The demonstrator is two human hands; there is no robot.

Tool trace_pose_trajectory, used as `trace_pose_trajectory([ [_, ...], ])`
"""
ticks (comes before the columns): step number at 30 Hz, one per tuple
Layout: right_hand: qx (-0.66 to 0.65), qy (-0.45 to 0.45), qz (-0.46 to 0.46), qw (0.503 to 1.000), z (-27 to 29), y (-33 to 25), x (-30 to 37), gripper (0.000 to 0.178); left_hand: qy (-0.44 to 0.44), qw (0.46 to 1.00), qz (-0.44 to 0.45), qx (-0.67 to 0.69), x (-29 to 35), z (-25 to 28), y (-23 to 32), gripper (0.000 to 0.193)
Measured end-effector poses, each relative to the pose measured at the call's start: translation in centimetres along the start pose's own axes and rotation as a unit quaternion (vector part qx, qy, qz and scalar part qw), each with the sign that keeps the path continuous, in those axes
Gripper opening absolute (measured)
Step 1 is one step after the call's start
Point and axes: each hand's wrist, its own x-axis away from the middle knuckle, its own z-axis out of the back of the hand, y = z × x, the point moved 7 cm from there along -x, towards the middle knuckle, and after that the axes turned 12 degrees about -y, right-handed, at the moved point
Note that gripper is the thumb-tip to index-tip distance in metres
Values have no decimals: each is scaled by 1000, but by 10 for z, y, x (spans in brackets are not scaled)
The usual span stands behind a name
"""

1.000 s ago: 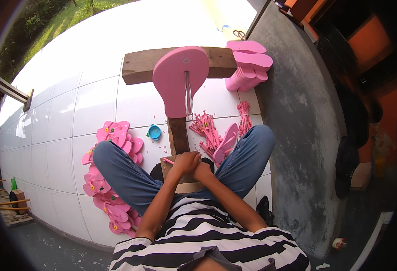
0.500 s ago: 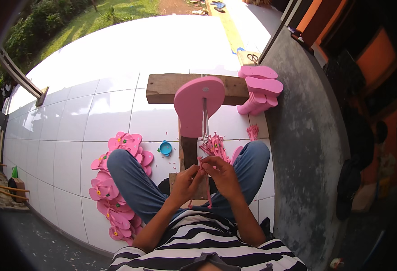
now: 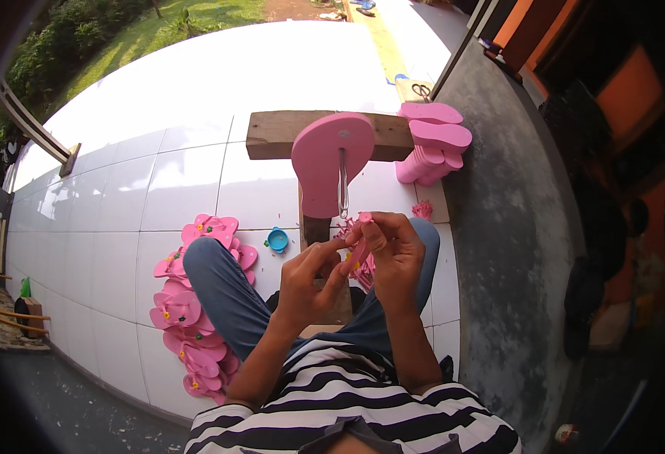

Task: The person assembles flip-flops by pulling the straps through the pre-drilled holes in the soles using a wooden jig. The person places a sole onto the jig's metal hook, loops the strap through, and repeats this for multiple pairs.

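My right hand (image 3: 399, 261) pinches a pink flip-flop strap (image 3: 359, 253) near its round plug end, holding it up above my knees. My left hand (image 3: 307, 284) has its index finger and thumb around the strap's lower part, where a bit of yellow shows. Just beyond my hands, a pink flip-flop sole (image 3: 332, 159) leans against a wooden beam. A thin metal rod (image 3: 343, 181) sticks out through the sole's hole toward me. Under my right hand lies a bunch of loose pink straps (image 3: 342, 228), partly hidden.
Finished pink flip-flops (image 3: 176, 309) with small flowers are heaped left of my leg. A blue bowl (image 3: 276, 240) sits on the white tiles. The wooden beam (image 3: 272, 136) stands ahead. Stacked pink soles (image 3: 440, 136), more straps (image 3: 422, 210) and scissors (image 3: 421, 91) lie to the right.
Both hands have risen and moved apart; my right hand has lifted the strap's plug end up and to the right. My left fingers have spread somewhat. The sole stays on the rod.
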Motion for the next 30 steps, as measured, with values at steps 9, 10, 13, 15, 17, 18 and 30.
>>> trace_pose_trajectory([
  [9, 131, -14, 76, 988, -2, -16, -19, 14, 87, 959, -110, -245, -96, 80, 26, 22],
  [10, 178, -14, 98, 979, -2, -21, -20, 14, 85, 953, -124, -264, -109, 81, 31, 22],
  [13, 303, -7, 155, 940, -7, -37, -17, 15, 2, 951, -106, -292, -143, 75, 19, 26],
  [15, 351, -6, 184, 918, -15, -48, -15, 15, -38, 954, -89, -283, -149, 74, 13, 29],
  [17, 378, -2, 202, 903, -19, -53, -12, 16, -45, 964, -91, -247, -151, 70, 9, 28],
  [18, 400, -2, 214, 891, -20, -55, -11, 17, -48, 958, -96, -267, -150, 68, 10, 29],
  [30, 474, -44, 266, 838, -28, -55, -12, 17, -137, 981, -62, -121, -151, 57, 16, 30],
])
